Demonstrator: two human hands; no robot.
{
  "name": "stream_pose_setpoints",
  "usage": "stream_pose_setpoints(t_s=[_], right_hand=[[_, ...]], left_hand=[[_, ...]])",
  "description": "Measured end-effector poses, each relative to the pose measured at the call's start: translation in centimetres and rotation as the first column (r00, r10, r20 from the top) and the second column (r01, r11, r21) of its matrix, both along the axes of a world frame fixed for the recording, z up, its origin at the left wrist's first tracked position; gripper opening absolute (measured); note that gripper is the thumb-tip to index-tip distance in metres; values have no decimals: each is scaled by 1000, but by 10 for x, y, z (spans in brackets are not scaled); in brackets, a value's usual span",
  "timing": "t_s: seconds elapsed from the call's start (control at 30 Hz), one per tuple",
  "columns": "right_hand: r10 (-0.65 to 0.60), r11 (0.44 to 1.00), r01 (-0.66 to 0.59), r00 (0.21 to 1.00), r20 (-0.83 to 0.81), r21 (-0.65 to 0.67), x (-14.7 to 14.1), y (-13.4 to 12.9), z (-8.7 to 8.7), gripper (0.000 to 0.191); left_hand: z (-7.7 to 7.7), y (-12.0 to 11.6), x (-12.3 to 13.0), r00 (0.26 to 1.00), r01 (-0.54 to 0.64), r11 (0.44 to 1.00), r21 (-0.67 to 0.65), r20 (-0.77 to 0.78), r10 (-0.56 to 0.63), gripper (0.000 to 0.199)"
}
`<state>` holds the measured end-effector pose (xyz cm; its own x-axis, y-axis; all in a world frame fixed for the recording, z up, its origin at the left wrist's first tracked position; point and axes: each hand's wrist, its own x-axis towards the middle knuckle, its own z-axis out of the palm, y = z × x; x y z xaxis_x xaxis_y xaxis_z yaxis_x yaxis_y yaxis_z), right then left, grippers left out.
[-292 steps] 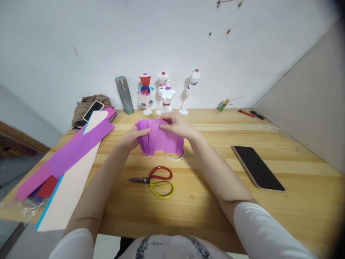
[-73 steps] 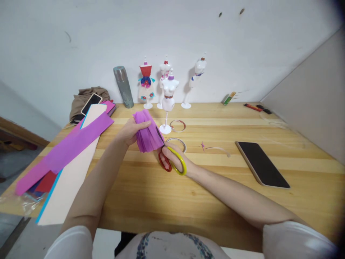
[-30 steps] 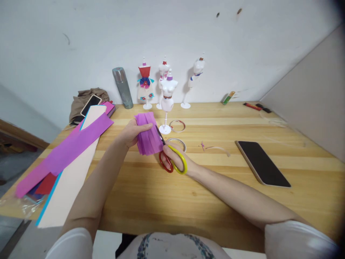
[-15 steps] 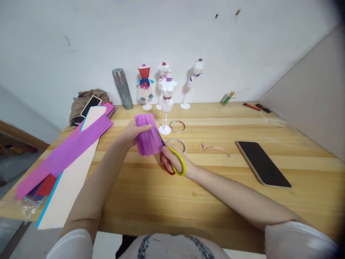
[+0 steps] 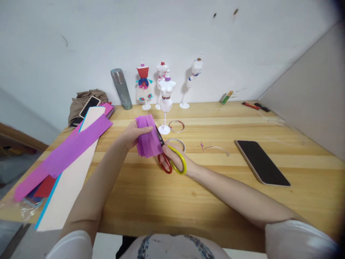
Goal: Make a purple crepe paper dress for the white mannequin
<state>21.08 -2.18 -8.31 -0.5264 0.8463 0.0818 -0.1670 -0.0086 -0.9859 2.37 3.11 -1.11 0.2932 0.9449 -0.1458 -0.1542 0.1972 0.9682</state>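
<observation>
Scissors (image 5: 162,142) have moved from table (image 5: 194,212) to right hand (image 5: 172,154), which grips them. Left hand (image 5: 132,135) pinches purple material (image 5: 149,142) at the scissors' ten o'clock: likely light, soft, easily creased; best held by its nine-o'clock edge.

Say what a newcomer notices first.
Probably the pleated purple cloth in the left hand, and the red-and-yellow-handled metal scissors the right hand holds at the cloth's edge. Behind, four white mannequins stand on the wooden table, the leftmost dressed in red, blue and cream.
</observation>
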Motion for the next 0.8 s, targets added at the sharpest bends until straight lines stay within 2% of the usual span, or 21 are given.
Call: stream_pose_setpoints(t_s=[0.4,0.8], right_hand=[[-42,998,43,999,-18,38,-2,2,2,54],[-99,994,95,992,75,54,-6,-2,3,48]], left_hand=[[-2,-3,7,999,15,999,-34,31,-14,40],[-3,-3,7,999,29,999,-23,27,-29,40]])
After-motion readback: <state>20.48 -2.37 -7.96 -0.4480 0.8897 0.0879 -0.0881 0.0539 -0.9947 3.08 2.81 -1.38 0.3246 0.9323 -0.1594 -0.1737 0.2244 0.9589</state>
